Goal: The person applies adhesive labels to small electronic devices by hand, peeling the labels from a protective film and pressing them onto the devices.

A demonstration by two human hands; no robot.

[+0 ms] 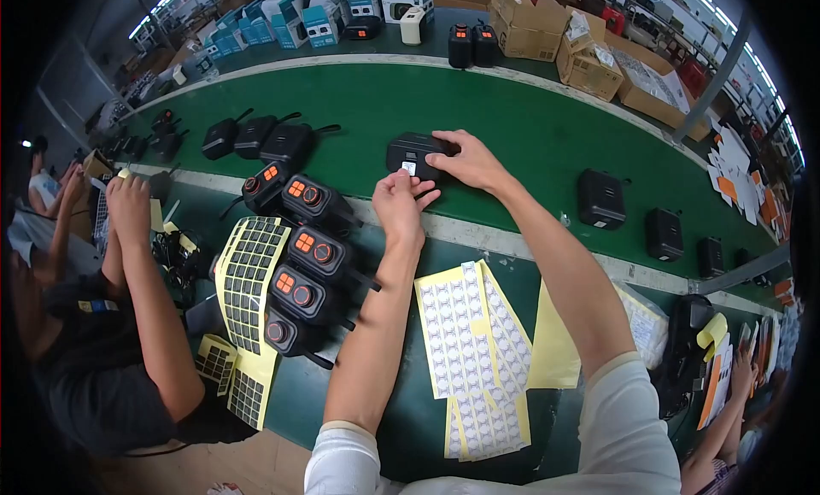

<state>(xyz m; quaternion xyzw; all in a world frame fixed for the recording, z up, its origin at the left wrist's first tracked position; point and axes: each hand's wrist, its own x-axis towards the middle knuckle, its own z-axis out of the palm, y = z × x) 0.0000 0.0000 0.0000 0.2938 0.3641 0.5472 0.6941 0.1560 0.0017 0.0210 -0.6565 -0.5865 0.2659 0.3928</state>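
the black device [413,153] lies on the green belt [512,128], just past the pale strip that edges the worktop [401,427], straight ahead of the person. its long axis runs left to right across the view. a small white label [409,167] sits on its near face. the right hand [468,160] lies over the device's right end, fingers curled down on the top, steadying it. the left hand [400,200] comes up from below, fingertips pressed together at the label on the near edge; it is the nearer one to the label, which lies just beyond its fingertips.

open belt spreads to the right of the device, up to another black unit [600,198], which is well apart. to the left, more black units [256,136] lie on the belt, also apart. behind the left wrist, on the worktop, label sheets [474,350] lie flat, and a row of devices with orange buttons [306,277] sits to their left beside sheets of dark stickers [249,281]. a co-worker's arm [145,273] works at far left, clear of both hands.
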